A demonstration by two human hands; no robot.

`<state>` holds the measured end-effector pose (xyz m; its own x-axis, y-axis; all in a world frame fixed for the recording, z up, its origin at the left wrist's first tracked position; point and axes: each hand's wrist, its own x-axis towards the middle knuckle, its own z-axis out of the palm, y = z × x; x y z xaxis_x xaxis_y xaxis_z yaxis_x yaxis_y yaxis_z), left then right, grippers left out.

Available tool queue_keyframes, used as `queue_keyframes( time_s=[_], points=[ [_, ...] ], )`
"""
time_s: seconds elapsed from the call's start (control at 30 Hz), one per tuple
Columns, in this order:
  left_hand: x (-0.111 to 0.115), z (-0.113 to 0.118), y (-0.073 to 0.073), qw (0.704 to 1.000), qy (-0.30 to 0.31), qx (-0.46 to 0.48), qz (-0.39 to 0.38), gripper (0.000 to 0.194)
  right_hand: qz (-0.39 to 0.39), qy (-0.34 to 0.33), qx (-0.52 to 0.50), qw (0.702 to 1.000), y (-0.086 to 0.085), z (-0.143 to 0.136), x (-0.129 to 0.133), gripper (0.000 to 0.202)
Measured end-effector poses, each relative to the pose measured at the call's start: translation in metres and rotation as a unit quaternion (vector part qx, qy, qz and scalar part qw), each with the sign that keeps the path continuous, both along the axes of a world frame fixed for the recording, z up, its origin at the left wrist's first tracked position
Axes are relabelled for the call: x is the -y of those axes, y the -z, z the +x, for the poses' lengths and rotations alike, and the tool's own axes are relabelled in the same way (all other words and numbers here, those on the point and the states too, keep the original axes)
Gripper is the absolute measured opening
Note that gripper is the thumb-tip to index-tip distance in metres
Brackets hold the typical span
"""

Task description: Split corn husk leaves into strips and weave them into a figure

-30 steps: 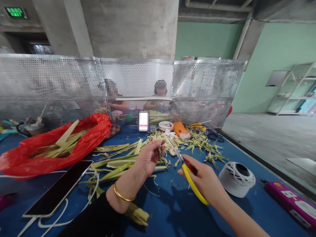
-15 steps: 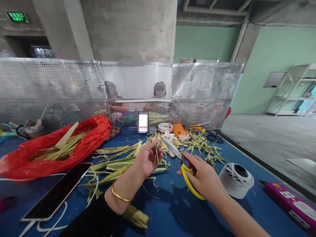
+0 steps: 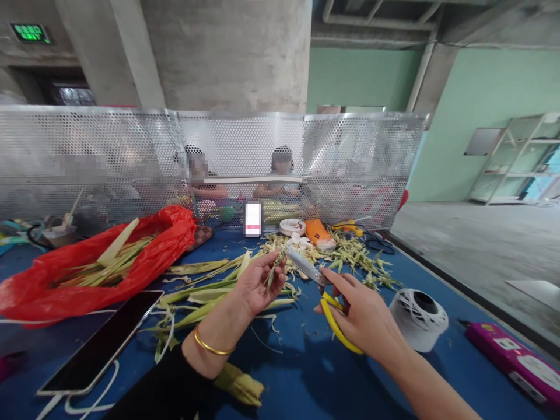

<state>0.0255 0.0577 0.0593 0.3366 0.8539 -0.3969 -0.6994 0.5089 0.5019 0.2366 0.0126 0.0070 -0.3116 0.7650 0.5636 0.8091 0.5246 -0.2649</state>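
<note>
Between the fingertips of my left hand (image 3: 260,282) is a small bundle of green husk strips (image 3: 272,273). My right hand (image 3: 361,306) grips yellow-handled scissors (image 3: 335,326), its fingers at the handle loops. The blades point up and left, with their tips close to the bundle; whether they touch it I cannot tell. Under and behind my left hand lie long green and pale corn husks (image 3: 205,303) on the blue table. A pile of knotted husk pieces (image 3: 363,256) sits beyond the scissors. Near my left forearm rests a folded husk piece (image 3: 240,385).
At left are a red plastic bag (image 3: 39,291) holding husks and a tablet (image 3: 105,344) with a white cable. A spool of white cord (image 3: 420,321) and a purple tool (image 3: 511,356) are at right. Two people sit behind the perforated metal screen (image 3: 240,140).
The bundle in my left fingers has turned, its lower end swinging left. Both hands and the scissors stay nearly in place. The camera view has shifted slightly.
</note>
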Motion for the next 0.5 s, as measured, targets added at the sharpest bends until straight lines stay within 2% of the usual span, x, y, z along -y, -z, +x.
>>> queue_keyframes(
  time_s=[0.1,0.37,0.5],
  points=[
    [-0.002,-0.005,0.000,0.999,0.030,0.019,-0.018,0.016,0.032,0.026,0.026,0.999,0.000,0.001,-0.001,0.053],
    [-0.004,-0.011,0.002,0.997,0.042,0.057,-0.009,0.006,0.089,0.044,0.071,0.992,-0.002,0.006,-0.002,0.052],
    [-0.003,-0.012,0.000,0.997,0.053,0.056,-0.022,0.009,0.102,0.048,0.092,0.989,-0.004,0.007,-0.001,0.052]
  ],
)
